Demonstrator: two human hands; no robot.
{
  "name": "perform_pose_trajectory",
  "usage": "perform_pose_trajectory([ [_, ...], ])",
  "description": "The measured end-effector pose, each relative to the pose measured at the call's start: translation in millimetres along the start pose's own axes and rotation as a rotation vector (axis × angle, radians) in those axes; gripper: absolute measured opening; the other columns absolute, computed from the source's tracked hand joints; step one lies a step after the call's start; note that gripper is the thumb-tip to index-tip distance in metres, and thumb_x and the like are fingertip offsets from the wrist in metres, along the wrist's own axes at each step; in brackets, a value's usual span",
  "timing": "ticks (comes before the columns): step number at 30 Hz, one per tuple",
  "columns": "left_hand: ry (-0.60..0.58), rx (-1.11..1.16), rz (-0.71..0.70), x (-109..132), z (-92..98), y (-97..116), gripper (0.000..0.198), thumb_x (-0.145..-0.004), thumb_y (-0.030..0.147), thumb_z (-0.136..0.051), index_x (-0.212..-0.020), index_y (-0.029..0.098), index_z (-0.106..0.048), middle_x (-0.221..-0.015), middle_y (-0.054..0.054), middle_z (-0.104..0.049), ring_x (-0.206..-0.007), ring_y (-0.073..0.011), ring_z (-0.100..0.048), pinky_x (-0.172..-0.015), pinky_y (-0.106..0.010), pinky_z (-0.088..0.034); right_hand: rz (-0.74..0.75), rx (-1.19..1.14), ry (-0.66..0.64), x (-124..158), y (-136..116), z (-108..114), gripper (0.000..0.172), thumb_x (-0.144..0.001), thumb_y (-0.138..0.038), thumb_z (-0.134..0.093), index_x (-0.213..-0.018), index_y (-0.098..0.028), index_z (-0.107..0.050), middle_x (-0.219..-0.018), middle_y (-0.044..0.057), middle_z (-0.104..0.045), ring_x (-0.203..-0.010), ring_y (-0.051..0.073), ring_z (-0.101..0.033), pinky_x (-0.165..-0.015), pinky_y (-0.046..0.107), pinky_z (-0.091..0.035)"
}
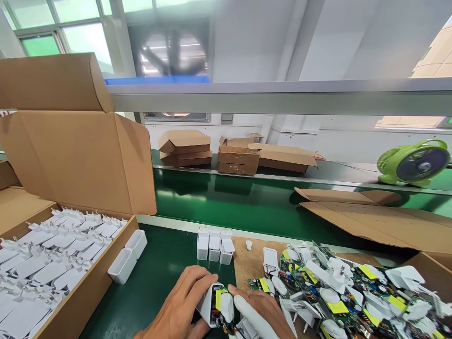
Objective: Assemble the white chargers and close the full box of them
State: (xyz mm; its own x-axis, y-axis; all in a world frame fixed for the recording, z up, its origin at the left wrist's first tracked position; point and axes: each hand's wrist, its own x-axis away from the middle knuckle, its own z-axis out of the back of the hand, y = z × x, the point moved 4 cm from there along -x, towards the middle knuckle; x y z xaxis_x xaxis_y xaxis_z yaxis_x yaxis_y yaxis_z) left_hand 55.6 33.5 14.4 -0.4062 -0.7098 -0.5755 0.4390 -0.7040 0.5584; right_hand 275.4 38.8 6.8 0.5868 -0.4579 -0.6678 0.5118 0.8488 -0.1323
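Note:
My left hand [185,299] is closed around a white plastic housing [205,306] at the bottom centre, thumb along its top. A circuit board [226,307] with yellow tape and a white pad sits at the housing's open side, partly inside. My right hand [266,306] grips the board from the right, its thumb on the upper edge. A long white shape, like a finger cover, lies along that hand. Below the board, wires and white parts show, partly hidden. Three white housings [214,246] stand upright just beyond my hands.
To the right, circuit boards and white parts [332,287] are heaped. An open carton [95,273] at left holds rows of white pieces; two empty white housings [123,265] lean beside it. Cardboard flaps [374,221] jut in at right. A green fan [413,162] and flat boxes [238,160] stand behind.

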Motion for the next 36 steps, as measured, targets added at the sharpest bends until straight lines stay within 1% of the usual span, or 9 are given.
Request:
perform_pose_trajectory([
  [2, 0.012, 0.003, -0.016, -1, 0.8, 2, 0.065, -0.093, 0.004, -0.060, -0.152, 0.022, -0.040, -0.135, -0.016, -0.054, -0.124, -0.0288, -0.057, -0.106, -0.043, -0.055, 0.017, 0.012, -0.032, -2, -1, 5, 0.054, -0.112, -0.039, -0.032, -0.162, -0.018, -0.040, -0.119, 0.010, -0.077, -0.103, 0.024, -0.076, -0.097, 0.030, -0.059],
  [4, 0.008, 0.006, -0.006, -2, 1.7, 3, 0.065, -0.093, 0.004, -0.060, -0.152, 0.022, -0.039, -0.135, -0.015, -0.054, -0.124, -0.0284, -0.057, -0.106, -0.042, -0.055, 0.003, -0.006, -0.038, -6, -5, 10, 0.055, -0.108, -0.028, -0.042, -0.162, -0.018, -0.039, -0.126, 0.011, -0.076, -0.110, 0.025, -0.074, -0.102, 0.033, -0.058],
  [6, -0.008, 0.010, 0.009, -3, 2.6, 5, 0.065, -0.093, 0.004, -0.060, -0.152, 0.022, -0.038, -0.135, -0.015, -0.053, -0.124, -0.0281, -0.056, -0.106, -0.043, -0.055, 0.004, -0.012, 0.007, -10, -11, 16, 0.060, -0.100, -0.018, -0.047, -0.160, -0.016, -0.040, -0.132, 0.012, -0.074, -0.116, 0.027, -0.072, -0.106, 0.036, -0.055],
  [10, -0.035, 0.014, 0.023, -2, 3.3, 7, 0.065, -0.095, 0.003, -0.058, -0.153, 0.022, -0.036, -0.135, -0.015, -0.051, -0.124, -0.0281, -0.055, -0.107, -0.044, -0.054, -0.010, -0.028, 0.050, -19, -21, 19, 0.065, -0.090, -0.009, -0.048, -0.155, -0.014, -0.045, -0.135, 0.010, -0.072, -0.120, 0.024, -0.069, -0.110, 0.033, -0.049],
  [16, -0.072, 0.033, 0.085, 1, 2.3, 4, 0.070, -0.093, 0.000, -0.058, -0.154, 0.024, -0.035, -0.139, -0.015, -0.049, -0.128, -0.0293, -0.052, -0.109, -0.046, -0.052, -0.077, -0.100, 0.040, -26, -24, 23, 0.064, -0.090, -0.006, -0.051, -0.152, -0.014, -0.046, -0.138, 0.012, -0.069, -0.124, 0.021, -0.066, -0.110, 0.033, -0.049],
  [23, -0.053, 0.027, 0.073, 0, 3.6, 5, 0.073, -0.091, -0.001, -0.060, -0.155, 0.023, -0.035, -0.138, -0.015, -0.051, -0.127, -0.0288, -0.053, -0.110, -0.046, -0.052, -0.071, -0.086, 0.059, -30, -27, 26, 0.060, -0.089, -0.006, -0.052, -0.148, -0.014, -0.049, -0.132, 0.012, -0.073, -0.116, 0.022, -0.070, -0.104, 0.033, -0.053],
  [27, -0.033, 0.023, 0.080, 0, 2.3, 5, 0.073, -0.090, -0.001, -0.059, -0.154, 0.023, -0.037, -0.136, -0.014, -0.052, -0.124, -0.0285, -0.055, -0.107, -0.045, -0.054, -0.070, -0.087, 0.037, -27, -25, 23, 0.066, -0.088, -0.006, -0.052, -0.152, -0.014, -0.046, -0.134, 0.013, -0.071, -0.117, 0.023, -0.069, -0.103, 0.035, -0.053],
  [30, -0.038, 0.007, 0.083, 1, 1.6, 5, 0.074, -0.088, -0.002, -0.057, -0.154, 0.023, -0.037, -0.137, -0.014, -0.052, -0.125, -0.0287, -0.055, -0.108, -0.046, -0.053, -0.083, -0.105, 0.022, -25, -24, 22, 0.069, -0.087, -0.003, -0.051, -0.154, -0.014, -0.045, -0.138, 0.014, -0.068, -0.121, 0.024, -0.067, -0.104, 0.036, -0.052],
  [36, -0.041, 0.011, 0.090, 2, 2.5, 4, 0.075, -0.087, -0.001, -0.059, -0.154, 0.023, -0.038, -0.137, -0.014, -0.052, -0.126, -0.0290, -0.055, -0.109, -0.046, -0.053, -0.070, -0.138, 0.087, -28, -28, 27, 0.068, -0.087, -0.002, -0.052, -0.154, -0.016, -0.045, -0.138, 0.013, -0.068, -0.121, 0.025, -0.067, -0.104, 0.037, -0.053],
])
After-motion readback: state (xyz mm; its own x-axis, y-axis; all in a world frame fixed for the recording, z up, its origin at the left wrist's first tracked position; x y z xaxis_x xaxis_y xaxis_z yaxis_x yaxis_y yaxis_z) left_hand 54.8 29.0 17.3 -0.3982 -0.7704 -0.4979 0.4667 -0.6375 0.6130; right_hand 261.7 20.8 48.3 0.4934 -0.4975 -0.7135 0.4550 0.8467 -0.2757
